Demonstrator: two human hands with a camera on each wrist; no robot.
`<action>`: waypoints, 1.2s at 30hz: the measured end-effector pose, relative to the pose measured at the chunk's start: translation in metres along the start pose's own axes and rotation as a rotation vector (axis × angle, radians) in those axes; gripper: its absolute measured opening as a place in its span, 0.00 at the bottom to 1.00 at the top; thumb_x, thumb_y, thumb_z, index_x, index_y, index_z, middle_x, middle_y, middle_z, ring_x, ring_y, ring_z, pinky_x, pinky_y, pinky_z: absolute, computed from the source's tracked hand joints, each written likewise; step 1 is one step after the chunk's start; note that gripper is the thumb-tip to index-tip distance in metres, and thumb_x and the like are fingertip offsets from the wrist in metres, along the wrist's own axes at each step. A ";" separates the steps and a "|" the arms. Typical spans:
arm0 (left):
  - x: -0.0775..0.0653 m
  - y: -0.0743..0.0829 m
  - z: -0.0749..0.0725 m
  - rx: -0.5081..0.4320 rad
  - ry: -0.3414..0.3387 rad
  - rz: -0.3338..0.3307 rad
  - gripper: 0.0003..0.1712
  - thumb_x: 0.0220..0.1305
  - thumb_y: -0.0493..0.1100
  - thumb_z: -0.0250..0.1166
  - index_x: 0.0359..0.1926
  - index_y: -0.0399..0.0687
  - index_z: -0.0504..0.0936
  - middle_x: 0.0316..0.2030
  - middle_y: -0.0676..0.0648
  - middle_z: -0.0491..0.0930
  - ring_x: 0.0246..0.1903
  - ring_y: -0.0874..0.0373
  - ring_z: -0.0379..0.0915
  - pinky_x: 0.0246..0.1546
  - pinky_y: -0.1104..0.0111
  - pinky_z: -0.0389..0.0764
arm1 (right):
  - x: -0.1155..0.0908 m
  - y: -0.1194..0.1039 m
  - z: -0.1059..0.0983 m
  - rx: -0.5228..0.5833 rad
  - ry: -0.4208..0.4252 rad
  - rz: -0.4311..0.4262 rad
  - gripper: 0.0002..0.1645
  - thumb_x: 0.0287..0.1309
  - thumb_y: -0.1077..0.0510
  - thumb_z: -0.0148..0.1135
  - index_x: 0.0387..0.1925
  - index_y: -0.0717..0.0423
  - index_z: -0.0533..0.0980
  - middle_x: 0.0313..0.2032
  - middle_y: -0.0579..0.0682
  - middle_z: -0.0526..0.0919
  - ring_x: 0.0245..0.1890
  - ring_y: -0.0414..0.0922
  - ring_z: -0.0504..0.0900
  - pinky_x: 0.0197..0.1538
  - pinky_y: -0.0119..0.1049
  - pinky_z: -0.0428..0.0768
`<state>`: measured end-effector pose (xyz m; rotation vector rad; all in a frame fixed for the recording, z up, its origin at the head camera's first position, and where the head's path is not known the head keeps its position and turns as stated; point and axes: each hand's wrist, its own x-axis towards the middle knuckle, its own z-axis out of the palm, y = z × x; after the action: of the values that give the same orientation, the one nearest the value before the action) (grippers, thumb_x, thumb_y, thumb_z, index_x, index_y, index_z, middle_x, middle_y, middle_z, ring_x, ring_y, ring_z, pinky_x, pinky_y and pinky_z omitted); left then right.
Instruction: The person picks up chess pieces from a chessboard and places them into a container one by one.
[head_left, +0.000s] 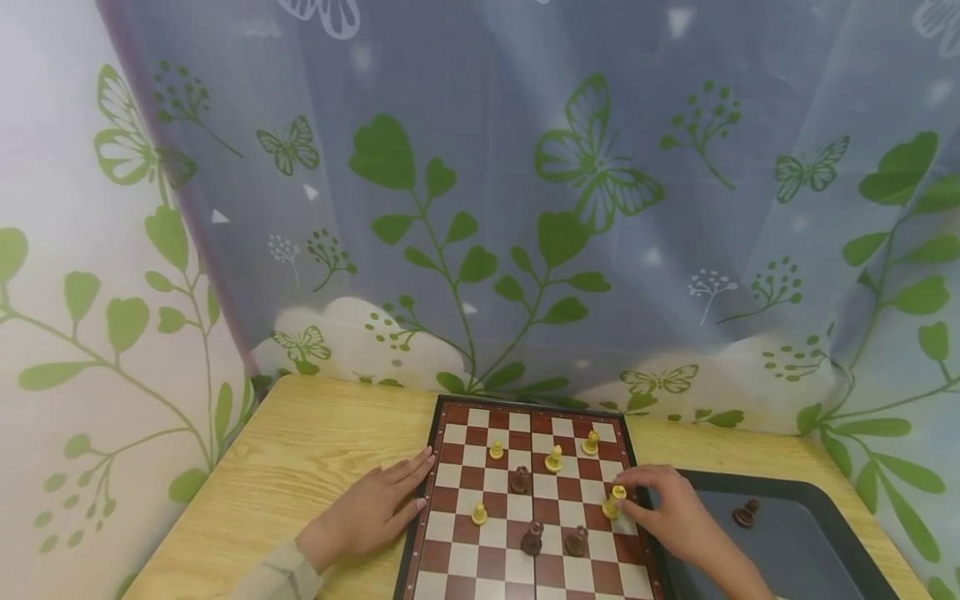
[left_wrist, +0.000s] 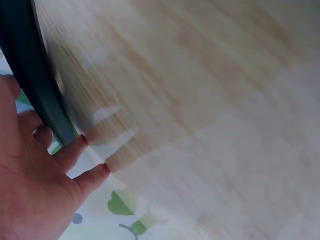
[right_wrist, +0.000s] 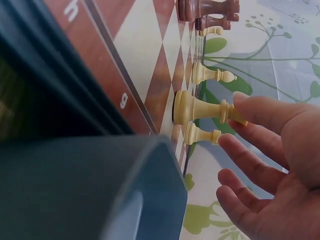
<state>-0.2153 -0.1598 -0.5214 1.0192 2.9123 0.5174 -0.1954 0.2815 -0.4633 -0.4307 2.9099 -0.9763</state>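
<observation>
Backdrop cloth (head_left: pixel 465 208), printed with green leaves and butterflies, hangs behind a wood-grain tabletop (head_left: pixel 315 433). Clock positions refer to the middle of the chessboard (head_left: pixel 462 560) in the head view, with 12 o'clock toward the cloth.

Right hand (head_left: pixel 675 512): located at 3 o'clock. Its grip is closed to a narrow pinch, thumb and forefinger on the upper end of a tall yellow chess piece (right_wrist: pixel 192 109). This piece is upright at the 3 o'clock side of the board; whether its base touches the square cannot be told.

Left hand (head_left: pixel 371 510): located at 9 o'clock. Its grip is relaxed and holds nothing; the fingers are extended, with fingertips against the board's edge.

Other pieces: a yellow bishop (head_left: pixel 553 460) at 1 o'clock; a yellow rook (head_left: pixel 591 443) between 1 and 2; a small yellow piece (head_left: pixel 497 451) at 11. A brown piece (head_left: pixel 532 540) stands at 6 o'clock.

Dark tray (head_left: pixel 795 554): beside the board at 3 o'clock, containing a dark brown piece (head_left: pixel 744 517).
</observation>
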 end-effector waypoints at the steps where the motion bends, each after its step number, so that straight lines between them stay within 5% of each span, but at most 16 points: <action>1: 0.000 0.000 0.000 0.000 -0.001 0.000 0.35 0.82 0.57 0.44 0.80 0.46 0.56 0.79 0.46 0.55 0.72 0.43 0.63 0.64 0.37 0.70 | 0.000 0.000 0.001 -0.010 0.003 -0.001 0.13 0.55 0.57 0.76 0.44 0.50 0.87 0.50 0.51 0.86 0.54 0.60 0.79 0.55 0.59 0.79; 13: -0.002 -0.002 0.003 0.002 -0.003 0.008 0.35 0.82 0.57 0.44 0.79 0.46 0.57 0.79 0.45 0.55 0.73 0.43 0.63 0.64 0.38 0.70 | -0.004 -0.004 0.004 -0.046 0.024 -0.024 0.11 0.54 0.57 0.77 0.41 0.50 0.88 0.51 0.51 0.85 0.55 0.60 0.78 0.55 0.60 0.79; 22: 0.000 -0.002 0.003 -0.001 0.014 0.012 0.34 0.82 0.56 0.45 0.79 0.45 0.57 0.79 0.45 0.55 0.72 0.42 0.63 0.64 0.37 0.70 | -0.015 -0.011 -0.011 -0.086 0.241 -0.052 0.13 0.53 0.59 0.77 0.43 0.51 0.88 0.49 0.51 0.87 0.54 0.60 0.79 0.54 0.64 0.78; 36: 0.000 -0.002 0.005 -0.013 0.016 0.012 0.34 0.82 0.56 0.45 0.79 0.45 0.57 0.79 0.45 0.55 0.71 0.42 0.64 0.62 0.35 0.71 | -0.052 0.021 -0.028 -0.111 0.268 0.098 0.15 0.56 0.51 0.76 0.45 0.51 0.87 0.50 0.56 0.86 0.54 0.63 0.78 0.48 0.65 0.78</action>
<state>-0.2158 -0.1595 -0.5262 1.0361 2.9149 0.5464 -0.1541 0.3284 -0.4564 -0.1697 3.1997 -0.9279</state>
